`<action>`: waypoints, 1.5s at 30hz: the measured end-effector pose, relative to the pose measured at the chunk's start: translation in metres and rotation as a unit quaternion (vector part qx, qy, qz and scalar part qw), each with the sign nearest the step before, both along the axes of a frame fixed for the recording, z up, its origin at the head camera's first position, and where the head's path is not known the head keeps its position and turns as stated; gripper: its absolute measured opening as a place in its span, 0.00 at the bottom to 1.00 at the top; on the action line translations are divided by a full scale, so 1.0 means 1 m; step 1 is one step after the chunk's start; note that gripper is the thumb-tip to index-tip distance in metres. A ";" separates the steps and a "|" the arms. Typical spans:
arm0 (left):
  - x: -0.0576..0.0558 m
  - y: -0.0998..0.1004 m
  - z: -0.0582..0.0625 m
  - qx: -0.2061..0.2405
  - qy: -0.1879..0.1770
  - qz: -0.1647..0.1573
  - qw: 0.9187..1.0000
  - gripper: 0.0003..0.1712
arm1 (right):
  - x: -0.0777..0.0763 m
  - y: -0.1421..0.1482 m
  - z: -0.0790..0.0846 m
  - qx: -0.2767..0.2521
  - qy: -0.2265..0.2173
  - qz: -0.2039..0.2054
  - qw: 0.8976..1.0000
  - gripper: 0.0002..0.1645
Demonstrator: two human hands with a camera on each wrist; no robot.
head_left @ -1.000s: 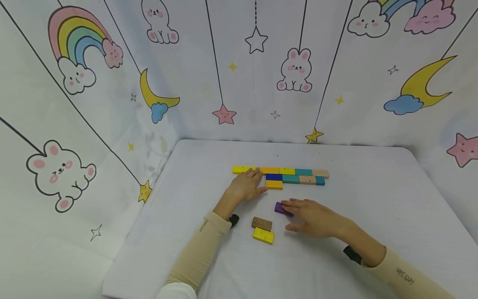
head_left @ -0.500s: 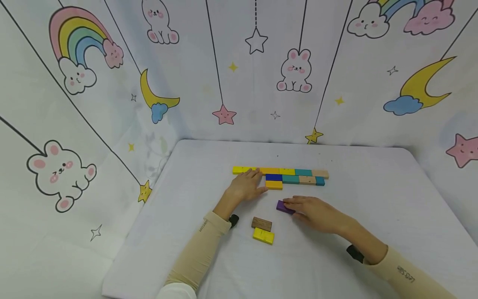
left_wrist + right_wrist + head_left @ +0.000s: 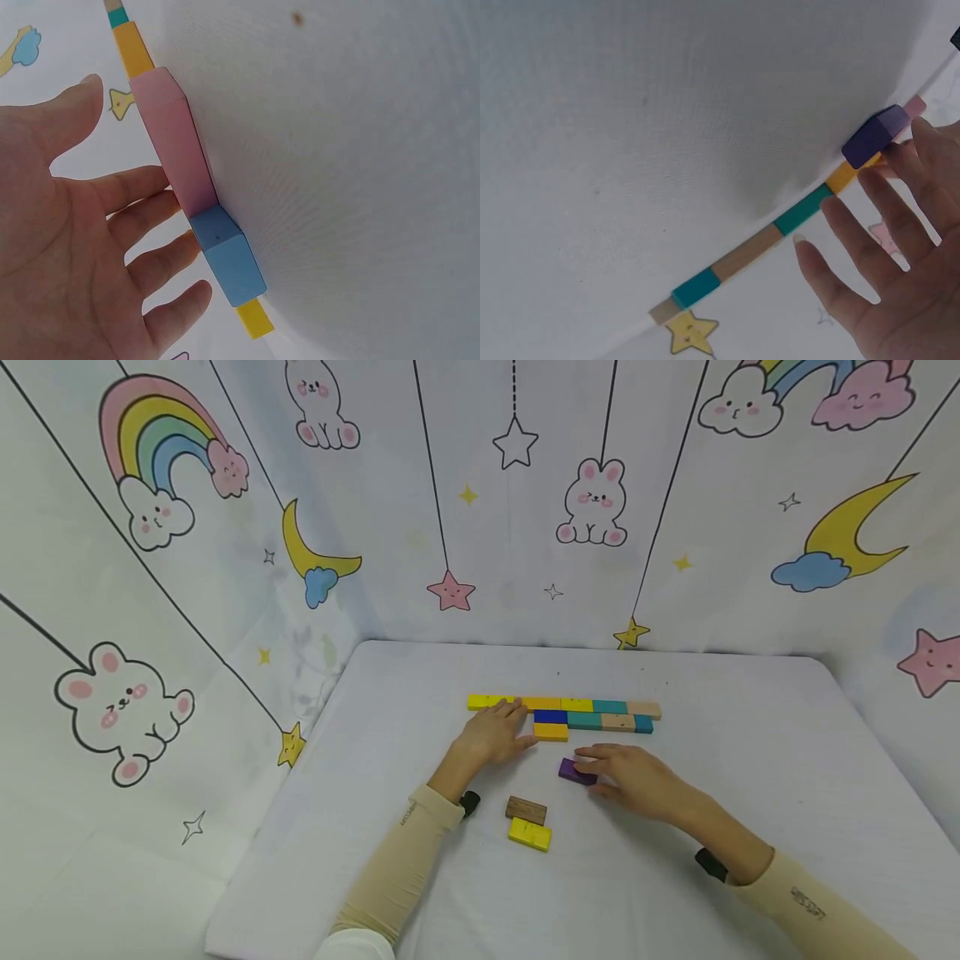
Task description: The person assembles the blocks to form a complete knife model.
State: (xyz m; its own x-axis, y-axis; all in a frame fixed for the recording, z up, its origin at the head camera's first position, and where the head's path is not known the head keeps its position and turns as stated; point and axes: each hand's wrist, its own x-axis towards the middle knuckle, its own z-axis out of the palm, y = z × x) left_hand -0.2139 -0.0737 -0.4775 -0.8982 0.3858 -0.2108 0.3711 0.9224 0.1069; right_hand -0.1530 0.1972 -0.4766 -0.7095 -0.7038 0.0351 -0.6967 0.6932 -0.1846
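Observation:
My left hand [image 3: 491, 732] rests over the left part of the block rows, fingers extended. In the left wrist view those fingers lie against a pink block [image 3: 176, 142] and a blue block [image 3: 235, 262], both hidden under the hand in the head view. My right hand [image 3: 637, 779] pinches a purple block [image 3: 576, 771] between thumb and fingers, low over or on the table; its other fingers reach past the block. Nearer the front lie a brown wooden block [image 3: 526, 810] and a yellow block [image 3: 529, 834], touching or almost so.
A back row includes a yellow block [image 3: 576, 704] and a teal block [image 3: 609, 706]. Before it lie a dark blue block [image 3: 551, 717] and a tan block [image 3: 617, 722], with an orange block [image 3: 551, 732] in front. White cloth covers the table [image 3: 360, 827]; a printed curtain [image 3: 510, 543] stands behind.
The purple block has slid a little to the right and away from me. My right thumb has drawn in to the block. The left hand has stayed in place.

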 end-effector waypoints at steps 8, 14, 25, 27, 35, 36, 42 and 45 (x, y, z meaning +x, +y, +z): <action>0.000 0.000 -0.001 0.003 0.001 0.001 1.000 0.43 | -0.005 0.000 -0.001 -0.003 0.021 -0.025 0.999 0.27; 0.000 -0.001 -0.001 0.006 0.001 -0.001 1.000 0.41 | -0.010 0.003 -0.003 0.004 0.038 -0.036 0.999 0.25; -0.001 -0.002 -0.004 0.004 0.003 -0.006 1.000 0.42 | -0.022 0.006 -0.008 -0.020 0.056 -0.042 0.997 0.21; -0.001 -0.001 -0.004 0.003 0.004 -0.006 1.000 0.42 | -0.023 0.007 -0.008 -0.020 0.056 -0.047 0.997 0.21; 0.000 -0.001 -0.003 -0.001 0.002 -0.007 1.000 0.42 | -0.028 0.009 -0.009 -0.007 0.076 -0.052 0.996 0.23; 0.000 -0.001 -0.003 -0.002 0.002 -0.007 1.000 0.42 | -0.028 0.009 -0.009 -0.003 0.078 -0.054 0.995 0.23; 0.000 -0.001 -0.003 -0.003 0.004 -0.008 1.000 0.42 | -0.029 0.010 -0.009 0.008 0.086 -0.058 0.995 0.25; 0.000 -0.001 -0.003 -0.003 0.005 -0.008 1.000 0.42 | -0.030 0.010 -0.009 0.010 0.091 -0.053 0.994 0.25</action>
State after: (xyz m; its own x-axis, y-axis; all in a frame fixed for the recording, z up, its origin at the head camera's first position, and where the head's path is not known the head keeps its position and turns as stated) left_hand -0.2142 -0.0746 -0.4801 -0.8940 0.3985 -0.2048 0.3863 0.9171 0.0980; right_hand -0.1830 0.2071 -0.4854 -0.7629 -0.6271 0.1575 -0.6401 0.7668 -0.0475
